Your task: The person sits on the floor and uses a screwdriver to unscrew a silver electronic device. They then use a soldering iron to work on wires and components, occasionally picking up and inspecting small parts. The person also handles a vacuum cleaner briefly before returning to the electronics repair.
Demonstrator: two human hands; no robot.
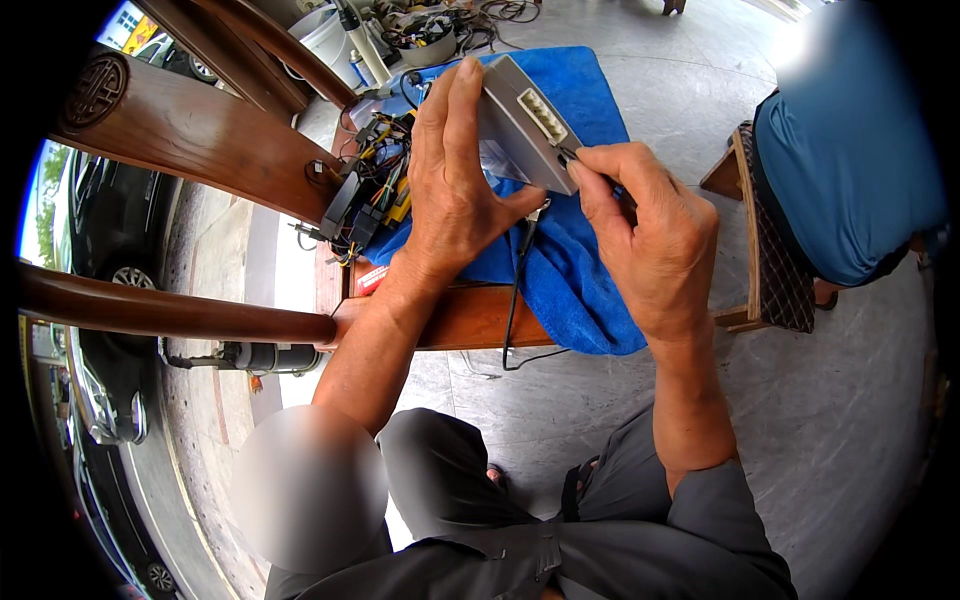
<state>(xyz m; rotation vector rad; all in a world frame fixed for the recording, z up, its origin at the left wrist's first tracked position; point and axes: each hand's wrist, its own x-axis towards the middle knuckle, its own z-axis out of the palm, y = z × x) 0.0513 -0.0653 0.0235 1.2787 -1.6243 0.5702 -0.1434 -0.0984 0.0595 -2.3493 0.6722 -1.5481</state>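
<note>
My left hand (445, 195) grips a grey box-shaped electronic unit (508, 118) above a blue towel (575, 265), fingers along its far side and thumb near its lower edge. A white multi-pin socket (543, 117) sits in the face turned to the right. At the near right corner of that face, my right hand (655, 235) pinches something small and dark against the unit. Its kind is mostly hidden by the fingers. Below the unit a thin black cable (520, 265) with a metal end lies across the towel and hangs over the table edge.
The towel covers part of a wooden table (480, 318). Tangled wires and connectors (375, 175) lie left of my left hand. Wooden beams (200, 145) stand at the left. A person in blue (850, 190) sits on a stool (765, 240) at the right. Behind stands a white bucket (325, 45).
</note>
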